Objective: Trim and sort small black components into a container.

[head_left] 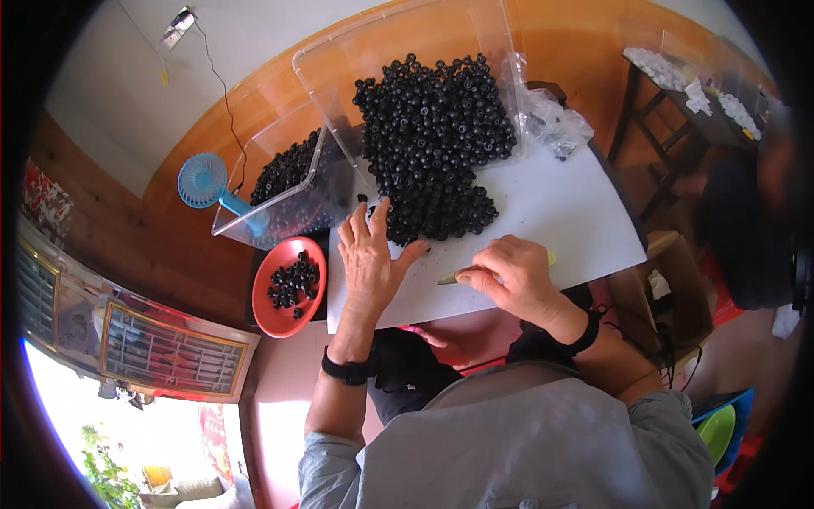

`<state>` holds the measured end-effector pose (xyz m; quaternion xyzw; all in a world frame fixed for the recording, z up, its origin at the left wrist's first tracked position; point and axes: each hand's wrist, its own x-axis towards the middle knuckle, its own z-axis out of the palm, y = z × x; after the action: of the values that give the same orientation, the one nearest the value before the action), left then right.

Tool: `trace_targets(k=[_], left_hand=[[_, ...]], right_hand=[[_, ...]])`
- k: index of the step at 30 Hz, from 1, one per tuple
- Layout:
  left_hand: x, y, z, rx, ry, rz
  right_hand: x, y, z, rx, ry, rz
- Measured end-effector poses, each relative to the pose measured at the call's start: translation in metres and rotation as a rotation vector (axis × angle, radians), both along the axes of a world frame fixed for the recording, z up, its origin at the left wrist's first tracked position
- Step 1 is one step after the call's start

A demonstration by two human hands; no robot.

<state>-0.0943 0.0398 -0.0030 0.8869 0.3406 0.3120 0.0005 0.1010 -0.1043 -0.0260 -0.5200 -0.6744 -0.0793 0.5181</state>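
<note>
Ideally, near the pile of black parts (434,127), the right hand (519,276) should aim its gripped blade (447,278) clear of the open left hand (370,263).

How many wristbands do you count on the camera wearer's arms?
2: one black wristband just behind the left hand, one black wristband just behind the right hand. Any under the sleeves would be hidden.

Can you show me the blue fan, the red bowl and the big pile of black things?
Blue fan (202,180): head view, on its round grille.
Red bowl (270,314): head view, on its bare lower-left inside.
Big pile of black things (435,144): head view, on the middle of the heap.
</note>
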Motion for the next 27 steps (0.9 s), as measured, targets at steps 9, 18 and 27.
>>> trace_targets(k=[9,18,27], left_hand=[[0.008,0.014,-0.023,-0.182,-0.019,0.064],[0.027,0.067,-0.005,-0.215,0.094,0.216],[0.022,0.061,-0.009,-0.257,0.043,0.220]], right_hand=[[-0.001,0.000,-0.005,0.004,-0.067,-0.036],[-0.002,-0.001,-0.005,-0.003,-0.091,-0.045],[-0.001,-0.001,-0.009,0.011,-0.095,-0.039]])
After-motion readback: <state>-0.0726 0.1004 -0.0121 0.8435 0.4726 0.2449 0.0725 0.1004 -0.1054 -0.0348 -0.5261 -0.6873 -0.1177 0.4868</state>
